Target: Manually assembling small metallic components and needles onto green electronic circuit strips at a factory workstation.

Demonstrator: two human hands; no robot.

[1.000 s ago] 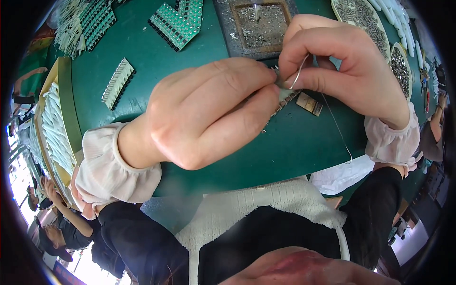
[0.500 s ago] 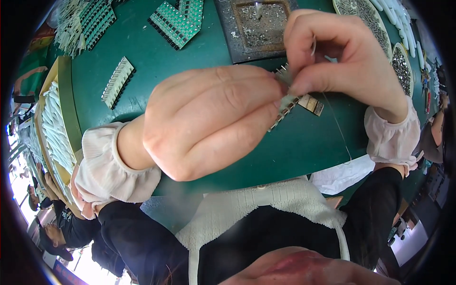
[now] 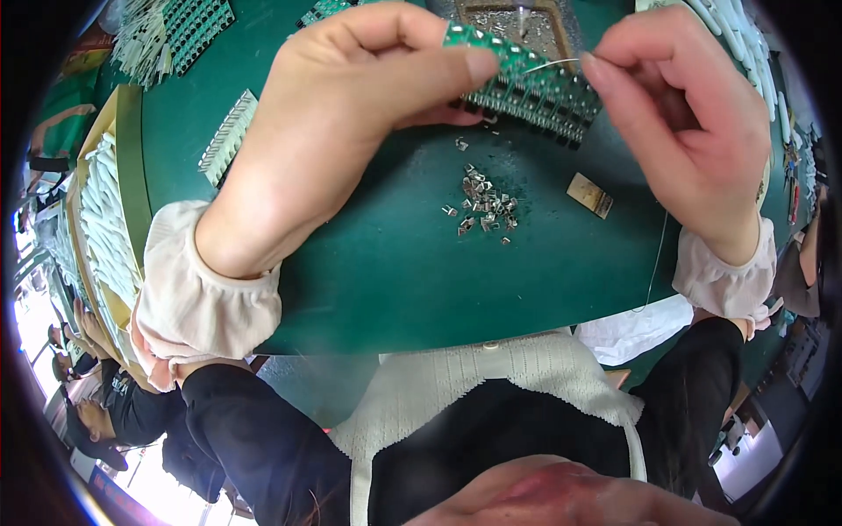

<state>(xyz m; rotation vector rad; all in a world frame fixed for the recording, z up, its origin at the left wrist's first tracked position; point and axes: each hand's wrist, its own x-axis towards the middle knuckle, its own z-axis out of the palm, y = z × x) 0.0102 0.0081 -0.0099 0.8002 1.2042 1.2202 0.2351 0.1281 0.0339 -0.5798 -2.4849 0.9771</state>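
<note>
My left hand (image 3: pixel 351 96) grips one end of a green circuit board panel (image 3: pixel 535 103), thumb on top and fingers beneath. The panel is tilted, with rows of solder points and black parts along its edge. A thin silvery solder wire (image 3: pixel 559 61) is pinched between the thumb and forefinger of my right hand (image 3: pixel 693 123). Its end reaches over the panel; whether it touches a solder point I cannot tell. More of the wire hangs below that hand toward the table edge. On the table beneath the panel lies a loose pile of small metal clips (image 3: pixel 487 202).
Behind the panel is a dark tray (image 3: pixel 570 31) with metal scraps. A small tan block (image 3: pixel 588 195) lies right of the clips. A narrow board strip (image 3: pixel 228 138), another panel (image 3: pixel 197 33) and a box (image 3: pixel 132 175) of white pieces are at left. White tubes (image 3: pixel 732 35) lie far right.
The panel has been lifted and turned so its green face shows. My left hand has moved up and left, uncovering the clips; my right hand has moved right, drawing the wire's end into view.
</note>
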